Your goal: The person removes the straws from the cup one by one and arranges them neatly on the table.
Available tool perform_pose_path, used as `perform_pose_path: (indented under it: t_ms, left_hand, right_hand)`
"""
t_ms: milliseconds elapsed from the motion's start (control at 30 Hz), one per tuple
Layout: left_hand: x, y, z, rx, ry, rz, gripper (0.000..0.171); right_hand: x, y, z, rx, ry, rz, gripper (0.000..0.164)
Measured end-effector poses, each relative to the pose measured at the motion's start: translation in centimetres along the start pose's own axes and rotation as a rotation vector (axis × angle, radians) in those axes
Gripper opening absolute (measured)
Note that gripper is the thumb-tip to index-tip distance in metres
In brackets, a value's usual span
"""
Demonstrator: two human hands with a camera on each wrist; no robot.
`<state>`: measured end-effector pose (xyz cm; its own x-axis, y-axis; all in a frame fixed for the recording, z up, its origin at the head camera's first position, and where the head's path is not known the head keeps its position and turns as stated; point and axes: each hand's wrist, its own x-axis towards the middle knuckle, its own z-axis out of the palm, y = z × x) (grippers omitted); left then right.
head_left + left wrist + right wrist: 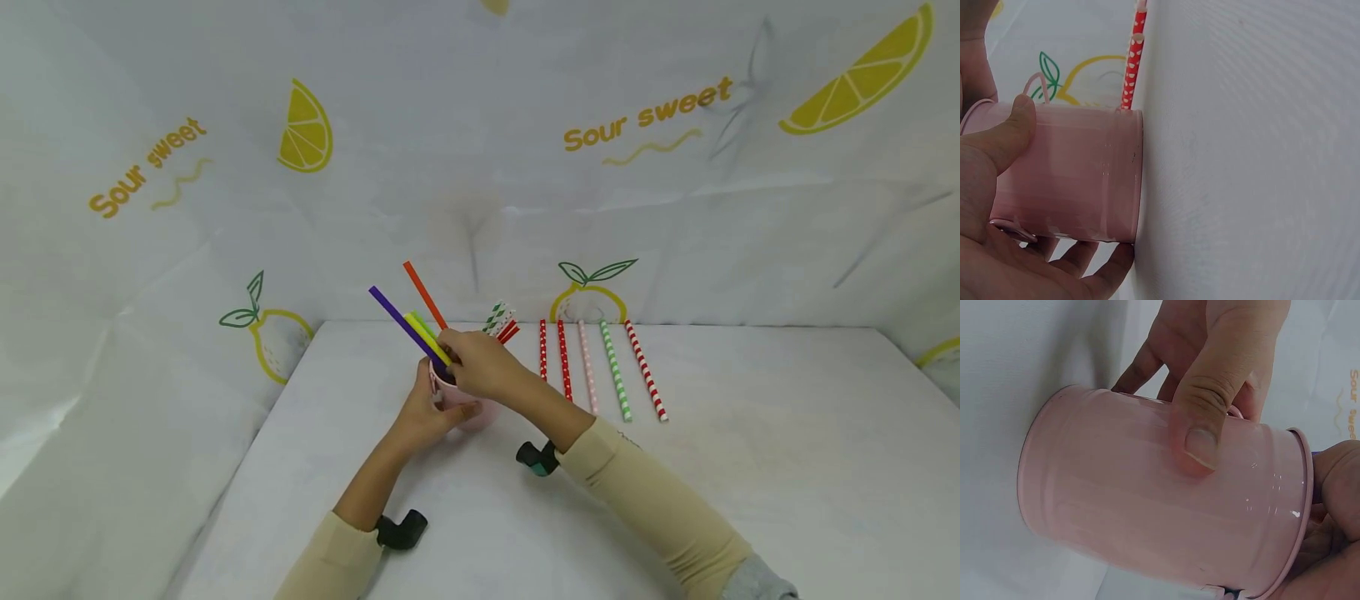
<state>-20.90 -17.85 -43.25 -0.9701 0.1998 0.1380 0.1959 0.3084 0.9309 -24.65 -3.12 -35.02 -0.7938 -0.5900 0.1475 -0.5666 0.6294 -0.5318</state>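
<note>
A pink metal cup (1147, 481) with small handles stands on the table. My left hand (427, 417) grips it around the side, thumb across its wall and fingers on the far side. At the rim, my right hand (483, 364) has curled fingers around the lower part of the straws. A purple straw (397, 317), a yellow straw (427, 337) and an orange straw (423, 292) lean up and left from there, with a green one partly hidden. Patterned green and red straws (506, 329) show behind the right hand, their lower ends hidden.
Right of the cup, several patterned paper straws lie in a row on the white table (772, 467), among them a green striped straw (615, 371) and a red striped straw (647, 371). Behind rises a white backdrop (450, 125) printed with lemons.
</note>
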Motion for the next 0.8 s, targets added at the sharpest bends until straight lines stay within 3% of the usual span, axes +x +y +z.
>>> perform_pose_path:
  t_ms: [400, 800]
  left_hand:
    - [0.2, -0.4, -0.1, -0.007, -0.006, 0.009, 0.095]
    - [0.0, -0.1, 0.0, -0.003, 0.014, -0.015, 0.097]
  right_hand:
    - [-0.5, 0.4, -0.4, 0.081, 0.098, -0.106, 0.037]
    - [-1.3, -0.2, -2.1, 0.193, 0.191, -0.158, 0.04]
